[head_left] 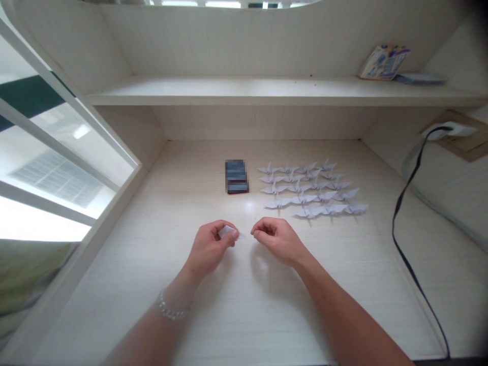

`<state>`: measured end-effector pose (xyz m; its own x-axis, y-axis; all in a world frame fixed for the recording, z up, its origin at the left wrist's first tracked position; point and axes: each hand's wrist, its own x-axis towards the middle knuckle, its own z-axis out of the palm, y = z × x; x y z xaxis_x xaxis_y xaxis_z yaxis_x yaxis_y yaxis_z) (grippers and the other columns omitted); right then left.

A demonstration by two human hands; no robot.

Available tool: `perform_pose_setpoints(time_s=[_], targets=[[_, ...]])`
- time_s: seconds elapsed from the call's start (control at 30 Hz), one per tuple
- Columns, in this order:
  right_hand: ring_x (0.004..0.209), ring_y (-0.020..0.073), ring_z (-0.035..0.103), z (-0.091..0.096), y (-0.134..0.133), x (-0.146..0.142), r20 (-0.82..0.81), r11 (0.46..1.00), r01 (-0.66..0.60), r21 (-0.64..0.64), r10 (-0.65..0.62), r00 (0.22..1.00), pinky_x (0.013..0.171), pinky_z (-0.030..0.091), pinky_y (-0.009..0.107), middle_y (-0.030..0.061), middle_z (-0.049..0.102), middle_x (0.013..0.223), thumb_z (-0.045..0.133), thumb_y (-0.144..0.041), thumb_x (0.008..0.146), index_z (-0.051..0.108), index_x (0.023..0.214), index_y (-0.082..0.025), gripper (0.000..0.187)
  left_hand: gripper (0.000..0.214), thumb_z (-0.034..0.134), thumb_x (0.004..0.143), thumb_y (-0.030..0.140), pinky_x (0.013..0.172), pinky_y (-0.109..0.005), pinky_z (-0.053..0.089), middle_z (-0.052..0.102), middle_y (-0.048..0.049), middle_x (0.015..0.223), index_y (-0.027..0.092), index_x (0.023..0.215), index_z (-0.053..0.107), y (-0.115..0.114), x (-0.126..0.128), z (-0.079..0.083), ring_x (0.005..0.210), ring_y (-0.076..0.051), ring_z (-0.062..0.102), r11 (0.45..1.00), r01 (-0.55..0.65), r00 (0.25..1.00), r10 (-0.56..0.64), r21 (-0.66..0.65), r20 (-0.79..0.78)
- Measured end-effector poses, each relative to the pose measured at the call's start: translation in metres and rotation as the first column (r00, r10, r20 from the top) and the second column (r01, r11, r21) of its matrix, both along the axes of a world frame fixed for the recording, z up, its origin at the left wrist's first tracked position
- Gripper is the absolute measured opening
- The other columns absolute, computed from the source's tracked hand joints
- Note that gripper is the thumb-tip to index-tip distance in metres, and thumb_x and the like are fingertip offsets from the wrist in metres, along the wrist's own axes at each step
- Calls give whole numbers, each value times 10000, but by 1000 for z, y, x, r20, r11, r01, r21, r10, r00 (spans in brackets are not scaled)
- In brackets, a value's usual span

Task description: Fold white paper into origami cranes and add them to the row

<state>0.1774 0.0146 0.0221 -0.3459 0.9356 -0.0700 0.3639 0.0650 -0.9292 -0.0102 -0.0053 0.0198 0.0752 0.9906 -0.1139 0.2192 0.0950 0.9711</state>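
My left hand [209, 244] is closed on a small folded piece of pale paper [227, 232], held just above the desk. My right hand [276, 236] hovers a few centimetres to its right, fingers curled into a pinch; what it holds, if anything, is too small to make out. Beyond the hands, several folded paper cranes [310, 190] lie in neat rows on the desk. A silver bracelet [171, 310] circles my left wrist.
A dark phone [236, 176] lies left of the cranes. A black cable [404, 239] runs from a wall socket [453, 129] down across the right of the desk. A packet [383, 62] leans on the upper shelf [244, 91]. A window frame [76, 168] borders the left.
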Motion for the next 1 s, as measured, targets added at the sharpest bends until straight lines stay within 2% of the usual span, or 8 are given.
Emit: perform_pose_setpoints(time_s=[0.1, 0.2, 0.37, 0.53, 0.67, 0.8, 1.0], targets=[[674, 136, 572, 2, -3, -4, -18, 999, -36, 22, 36, 999, 615, 429, 244, 31, 662, 752, 525, -240, 774, 658, 773, -164, 154, 191, 591, 749, 330, 544, -227, 397, 592, -16, 597, 145, 758, 638, -2, 5, 0, 569, -133, 526, 999, 44, 998, -44, 6, -53], [668, 130, 564, 4, -7, -10, 31, 997, -53, 59, 51, 998, 613, 419, 240, 21, 653, 722, 527, -205, 761, 656, 733, -170, 137, 188, 584, 743, 328, 537, -224, 393, 603, -17, 595, 151, 747, 648, -5, 10, 1, 562, -134, 528, 998, 57, 995, -57, 2, -79], [602, 115, 534, 4, -8, -10, 82, 999, -28, 32, 26, 996, 557, 394, 225, 4, 627, 654, 525, -178, 728, 634, 693, -163, 115, 174, 588, 734, 311, 532, -221, 395, 598, -12, 581, 147, 731, 646, -4, 9, 2, 554, -131, 522, 999, 37, 997, -38, -17, -61], [591, 118, 532, 0, -2, -2, 73, 1000, 6, 0, -6, 997, 543, 394, 225, 6, 623, 645, 528, -179, 721, 626, 683, -159, 107, 188, 619, 728, 323, 533, -225, 402, 582, -6, 568, 139, 762, 632, 0, -1, 1, 549, -126, 521, 998, -68, 997, 69, 16, -20], [654, 131, 563, 1, -2, -5, -6, 1000, 9, 14, -9, 1000, 594, 422, 237, 26, 651, 728, 527, -246, 768, 641, 760, -160, 142, 184, 596, 736, 321, 532, -226, 403, 596, -13, 576, 144, 742, 644, -2, 4, 1, 549, -130, 530, 999, -30, 998, 32, 34, -51], [643, 126, 552, 5, -6, -11, 29, 998, -33, 45, 32, 999, 595, 411, 234, 14, 644, 695, 526, -207, 753, 642, 712, -169, 129, 175, 572, 746, 308, 535, -224, 404, 606, -13, 586, 152, 747, 651, -6, 12, 0, 555, -131, 535, 999, 16, 997, -13, 36, -74], [577, 115, 511, 0, -2, -3, 22, 1000, -3, -23, 3, 1000, 539, 383, 226, -4, 608, 625, 534, -180, 713, 633, 683, -164, 105, 167, 604, 730, 307, 527, -220, 405, 598, -12, 579, 147, 744, 649, -4, 8, -2, 554, -129, 532, 998, -57, 998, 57, 29, -21]])
